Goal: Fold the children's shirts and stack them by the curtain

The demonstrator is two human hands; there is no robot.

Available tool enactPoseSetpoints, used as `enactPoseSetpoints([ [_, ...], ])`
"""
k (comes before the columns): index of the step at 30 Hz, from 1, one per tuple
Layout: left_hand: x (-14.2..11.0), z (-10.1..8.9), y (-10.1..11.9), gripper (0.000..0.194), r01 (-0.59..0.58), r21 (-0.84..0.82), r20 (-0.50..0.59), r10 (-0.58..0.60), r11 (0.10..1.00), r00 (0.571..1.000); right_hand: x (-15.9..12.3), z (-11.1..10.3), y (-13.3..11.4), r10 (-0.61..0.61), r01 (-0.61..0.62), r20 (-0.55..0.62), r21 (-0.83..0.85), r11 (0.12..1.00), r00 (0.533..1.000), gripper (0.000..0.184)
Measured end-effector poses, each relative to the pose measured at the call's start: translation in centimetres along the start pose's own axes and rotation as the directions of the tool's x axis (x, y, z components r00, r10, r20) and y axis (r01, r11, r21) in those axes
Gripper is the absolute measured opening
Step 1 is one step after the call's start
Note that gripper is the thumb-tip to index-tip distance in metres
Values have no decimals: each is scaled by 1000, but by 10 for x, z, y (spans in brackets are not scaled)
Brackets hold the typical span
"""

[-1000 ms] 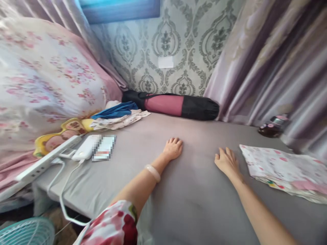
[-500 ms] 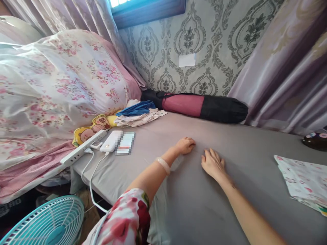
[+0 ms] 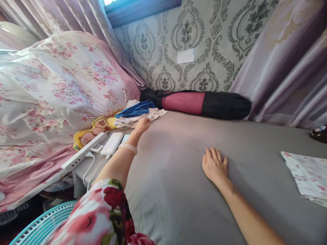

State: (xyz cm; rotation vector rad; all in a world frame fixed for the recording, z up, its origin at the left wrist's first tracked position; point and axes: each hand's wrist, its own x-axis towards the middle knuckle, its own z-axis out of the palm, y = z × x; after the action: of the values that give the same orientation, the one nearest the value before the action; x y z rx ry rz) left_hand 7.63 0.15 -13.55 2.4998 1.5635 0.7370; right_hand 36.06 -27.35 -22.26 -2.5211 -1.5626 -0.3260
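Observation:
My left hand (image 3: 143,125) is at the front edge of a small pile of clothes, where a pale patterned garment (image 3: 159,113) lies under a blue garment (image 3: 136,109). Its fingers are small and blurred, so I cannot tell whether they grip the cloth. A pale bangle (image 3: 128,148) circles that wrist. Flat on the grey bed sheet (image 3: 173,190) rests my right hand (image 3: 214,165), open, fingers stretched out and holding nothing.
Beside my left forearm lie a white power bank (image 3: 111,143), a partly covered phone (image 3: 125,139) and a power strip (image 3: 84,151). A black and red rolled bag (image 3: 184,103) lies along the wall. Folded patterned cloth (image 3: 308,177) is at right, a turquoise fan (image 3: 43,224) lower left.
My left hand has moved left and away from me, from the bare sheet to the clothes pile. The right hand stays on the sheet, its fingers a little flatter.

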Motion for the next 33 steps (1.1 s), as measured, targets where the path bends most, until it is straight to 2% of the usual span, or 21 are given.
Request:
enactPoseSetpoints([
  [3,7,-28,-31,37,86,61,-90,-81,994,993,0,1,0,-2,2,-7,-1,1000,1000,52],
  [5,10,-44,-47,39,153,162,-141,-131,975,981,0,1,0,-4,4,-9,0,1000,1000,52],
  [8,12,-62,-67,42,260,290,-163,-220,921,962,-1,0,-1,-2,2,-10,3,1000,1000,51],
  [12,10,-75,-84,44,346,360,-147,-313,866,938,-2,-1,-2,2,-2,-17,1,1000,1000,51],
  [16,10,-76,-95,46,394,368,-119,-378,842,918,-2,0,-1,-1,1,-27,-1,1000,1000,50],
  [20,12,-72,-97,43,430,383,-130,-413,817,901,-2,-1,-1,-4,4,-34,2,1000,999,50],
  [24,13,-70,-88,40,443,364,-151,-417,820,896,-2,-2,-2,-3,3,-43,0,1000,999,49],
  [27,15,-70,-79,36,440,288,-239,-381,851,893,-3,-2,-2,-6,7,-56,4,1000,998,48],
  [30,20,-71,-67,34,414,173,-367,-331,894,869,-3,-1,-1,-20,21,-77,9,1000,997,47],
  [33,28,-72,-52,32,350,32,-423,-305,936,853,-3,-1,-1,-22,23,-86,14,1000,996,46],
])
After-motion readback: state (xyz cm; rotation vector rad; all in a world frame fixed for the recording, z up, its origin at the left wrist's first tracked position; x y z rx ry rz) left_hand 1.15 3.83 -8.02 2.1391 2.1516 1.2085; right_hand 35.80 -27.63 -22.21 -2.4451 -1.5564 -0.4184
